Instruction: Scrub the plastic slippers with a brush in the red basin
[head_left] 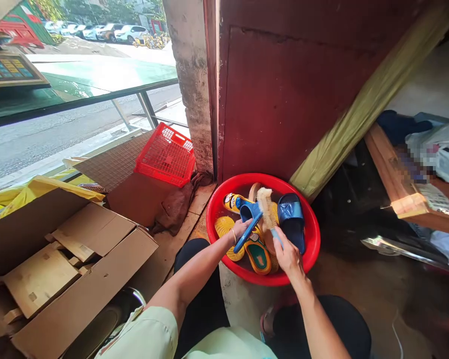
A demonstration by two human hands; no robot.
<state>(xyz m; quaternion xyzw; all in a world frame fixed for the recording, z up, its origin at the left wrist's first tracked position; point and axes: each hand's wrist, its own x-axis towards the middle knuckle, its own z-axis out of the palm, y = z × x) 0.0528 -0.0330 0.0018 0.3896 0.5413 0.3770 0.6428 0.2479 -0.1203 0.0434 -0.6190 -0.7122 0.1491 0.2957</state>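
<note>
My left hand (240,230) is closed around a blue slipper (248,235), holding it tilted over the red basin (315,249). In my right hand (290,255) is a scrubbing brush (267,207) with a light blue handle. Its pale bristles are up beside the slipper; whether they touch it, I cannot tell. Among the footwear in the basin, a dark blue slide (292,224) lies on the right. A yellow shoe with a green insole (259,257) lies near the front, and a yellow cartoon slipper (232,202) at the back left. Other pieces are partly hidden beneath my hands.
A dark red door (269,99) stands just behind the basin. To the left are a red plastic crate (166,154) and an open cardboard box (108,271) holding wooden pieces. A yellowish cloth (351,119) hangs slanting at right, near a wooden shelf (411,204).
</note>
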